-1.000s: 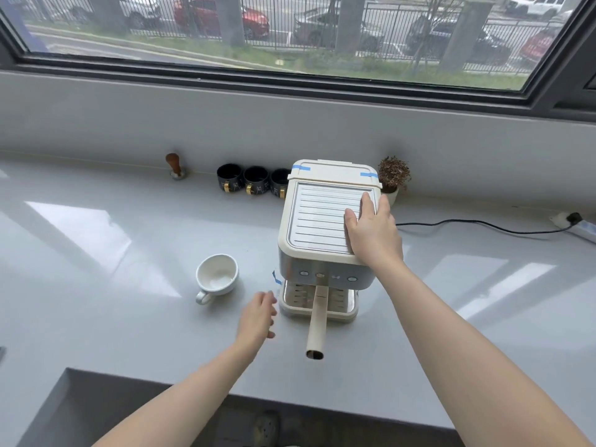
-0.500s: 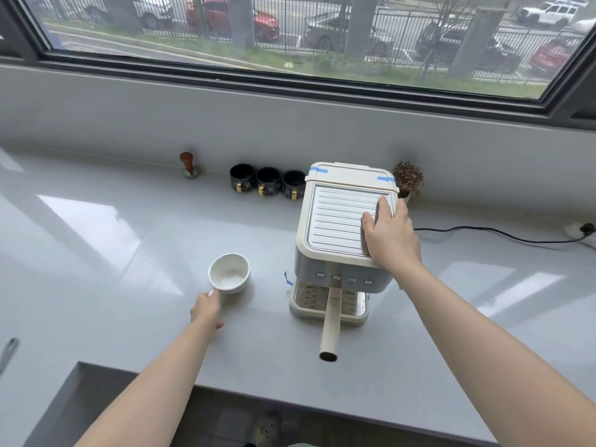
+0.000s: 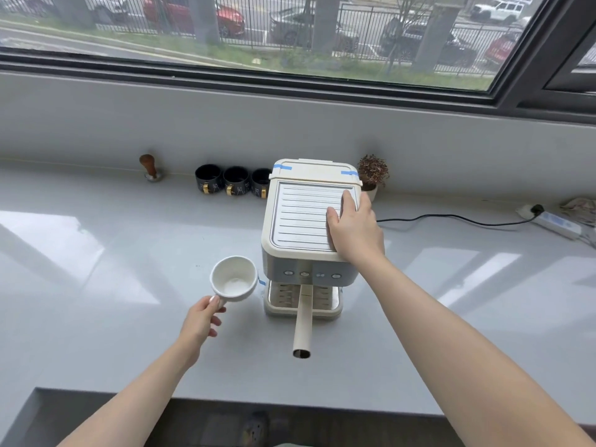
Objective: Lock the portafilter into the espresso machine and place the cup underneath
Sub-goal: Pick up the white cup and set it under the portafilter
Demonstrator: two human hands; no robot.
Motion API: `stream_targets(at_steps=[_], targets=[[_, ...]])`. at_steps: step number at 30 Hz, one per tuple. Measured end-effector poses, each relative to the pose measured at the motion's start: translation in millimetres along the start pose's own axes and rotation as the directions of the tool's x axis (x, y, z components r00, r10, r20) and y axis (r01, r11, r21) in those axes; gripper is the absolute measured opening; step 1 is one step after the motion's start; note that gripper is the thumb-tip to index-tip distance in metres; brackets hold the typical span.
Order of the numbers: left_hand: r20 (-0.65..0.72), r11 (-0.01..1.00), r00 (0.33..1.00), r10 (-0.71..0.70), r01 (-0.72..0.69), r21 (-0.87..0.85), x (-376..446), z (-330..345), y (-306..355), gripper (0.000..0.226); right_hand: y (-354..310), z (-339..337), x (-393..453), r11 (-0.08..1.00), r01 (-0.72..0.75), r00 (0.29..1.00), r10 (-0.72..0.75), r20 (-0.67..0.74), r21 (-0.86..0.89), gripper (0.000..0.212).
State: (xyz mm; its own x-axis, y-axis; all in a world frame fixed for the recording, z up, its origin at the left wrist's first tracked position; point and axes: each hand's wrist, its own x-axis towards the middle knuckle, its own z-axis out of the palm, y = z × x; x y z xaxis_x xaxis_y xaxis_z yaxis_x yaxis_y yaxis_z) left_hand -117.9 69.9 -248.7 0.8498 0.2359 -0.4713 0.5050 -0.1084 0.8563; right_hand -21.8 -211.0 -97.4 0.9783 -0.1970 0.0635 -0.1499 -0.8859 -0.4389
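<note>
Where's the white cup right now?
In the head view the white cup is held by its handle in the left hand, just left of the espresso machine and beside its drip tray, not yet under the portafilter.

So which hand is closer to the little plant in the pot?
The right hand. It rests flat on top of the espresso machine, just in front of the plant. The left hand is much farther away, holding the white cup by its handle.
</note>
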Motion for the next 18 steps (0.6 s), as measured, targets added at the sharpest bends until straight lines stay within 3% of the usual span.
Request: stream_targets(at_steps=[12, 18], targets=[[0.284, 0.991, 0.958, -0.044, 0.006, 0.134, -17.8, 78.9, 13.0, 0.025, -1.2, -2.9, -2.4, 1.000, 0.000, 1.000, 0.000, 0.007, 0.006, 0.056], [0.318, 0.981, 0.947, -0.051, -0.012, 0.195, -9.3, 102.1, 33.6, 0.022, -2.1, -4.8, -3.2, 1.000, -0.008, 1.000, 0.008, 0.018, 0.003, 0.058]])
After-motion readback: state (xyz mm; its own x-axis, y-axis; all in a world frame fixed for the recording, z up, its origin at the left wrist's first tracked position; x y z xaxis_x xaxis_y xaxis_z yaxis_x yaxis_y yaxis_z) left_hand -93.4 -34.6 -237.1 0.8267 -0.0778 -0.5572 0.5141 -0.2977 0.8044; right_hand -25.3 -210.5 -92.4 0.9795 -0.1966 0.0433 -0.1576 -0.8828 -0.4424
